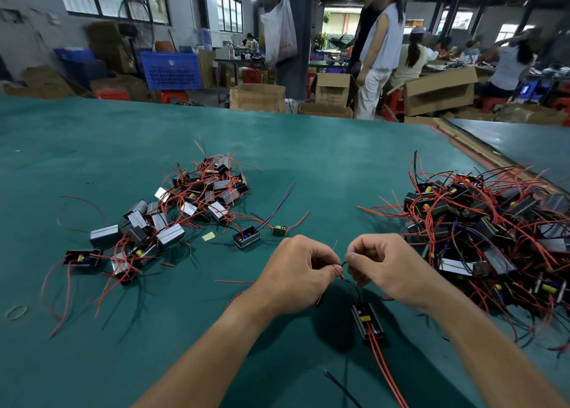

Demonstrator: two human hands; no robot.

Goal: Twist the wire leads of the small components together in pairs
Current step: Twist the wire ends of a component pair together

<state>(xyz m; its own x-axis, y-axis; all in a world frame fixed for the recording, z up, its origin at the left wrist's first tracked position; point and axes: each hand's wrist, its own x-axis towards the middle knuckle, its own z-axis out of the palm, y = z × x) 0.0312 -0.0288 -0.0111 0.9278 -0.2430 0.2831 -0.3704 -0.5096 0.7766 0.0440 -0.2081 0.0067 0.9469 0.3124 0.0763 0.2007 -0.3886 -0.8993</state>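
Note:
My left hand (300, 273) and my right hand (381, 264) meet at the middle of the green table (92, 148), fingertips almost touching. Between them they pinch thin leads: the left holds a red wire (339, 272), the right a black wire (344, 264). Below the hands hangs a small black component (368, 319) with a yellow part inside; its two red leads (387, 373) trail toward me. A second component under my left hand is mostly hidden.
A pile of components with red wires (185, 210) lies at the left, a bigger pile (490, 231) at the right. One single component (246, 238) and a small green board (280, 230) sit just beyond my hands. People and cardboard boxes stand past the table's far edge.

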